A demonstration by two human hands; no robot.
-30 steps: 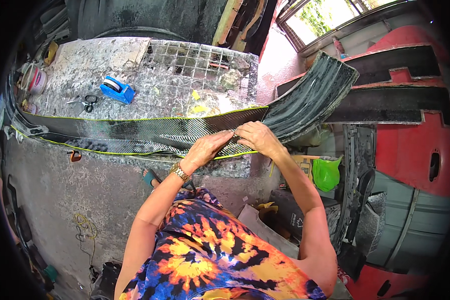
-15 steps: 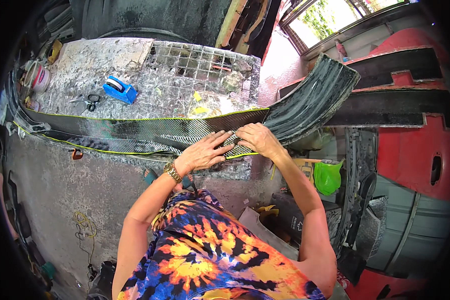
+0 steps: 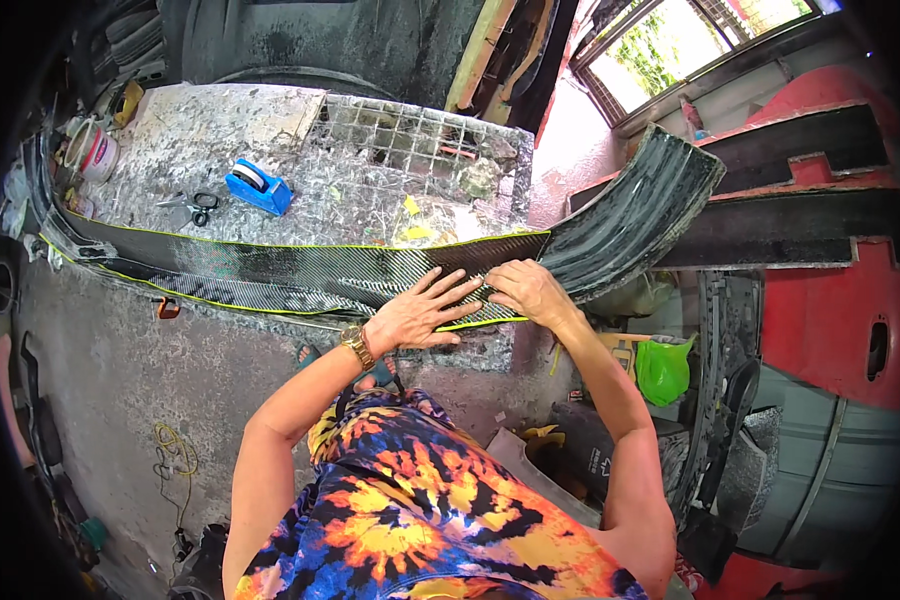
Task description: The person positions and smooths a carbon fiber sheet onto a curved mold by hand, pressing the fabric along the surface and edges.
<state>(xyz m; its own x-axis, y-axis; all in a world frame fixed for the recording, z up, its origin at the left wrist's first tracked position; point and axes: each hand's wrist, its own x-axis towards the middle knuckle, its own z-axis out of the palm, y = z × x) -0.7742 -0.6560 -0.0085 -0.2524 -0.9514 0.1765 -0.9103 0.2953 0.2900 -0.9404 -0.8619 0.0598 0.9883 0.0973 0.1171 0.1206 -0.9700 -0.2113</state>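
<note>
A long strip of black carbon fibre cloth [image 3: 300,268], edged with yellow-green tape, lies along a curved black mould [image 3: 635,215] whose bare right end sweeps up and away. My left hand [image 3: 420,312] rests on the cloth near its right end, palm down with fingers spread. Just right of it, my right hand [image 3: 533,292] is at the cloth's end, fingers bent together and thumb close to them, apparently pinching the fabric; the fingertips are partly hidden. Wrinkles run through the cloth left of my left hand.
Behind the strip, the worktable [image 3: 370,200] carries a blue tape dispenser [image 3: 260,187], scissors [image 3: 202,208] and a white bucket [image 3: 92,152]. An orange clamp [image 3: 168,308] sits at the near edge. Red and black panels [image 3: 820,320] stand at right, near a green bag [image 3: 664,368].
My right hand's fingers have gone from stretched out to bent, and a gap has opened between the hands. My left fingers have spread wider. The whole view has shifted slightly.
</note>
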